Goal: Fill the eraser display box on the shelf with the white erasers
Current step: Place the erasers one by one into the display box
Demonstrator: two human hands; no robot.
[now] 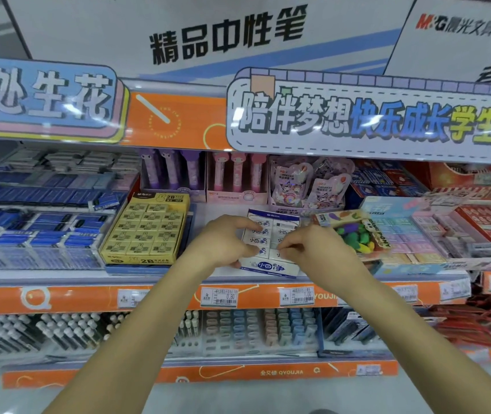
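**Both hands over the eraser box**

On the middle shelf (148, 280), between the two hands, sits the white-and-blue eraser display box (268, 268), tilted up toward the viewer with its printed front lip lowest. White erasers (283, 224) lie in rows inside it, their blue lettering facing up.

The left hand (223, 240) comes in from the box's left side, fingers curled and spread over the left column, thumb down near the front corner. Its fingertips touch the erasers there; whether they pinch one or only press on the row cannot be told. The right hand (307, 249) reaches in from the right, thumb and forefinger drawn close together over the lower right column, seemingly nipping the edge of an eraser, though the contact is small and partly hidden by the fingers.

Just left of the left hand stands a yellow 2B eraser box (145, 231), full. Just right of the right hand is a colourful box of shaped erasers (354, 234). Below the grip, price tags (219, 297) hang on the orange shelf edge.
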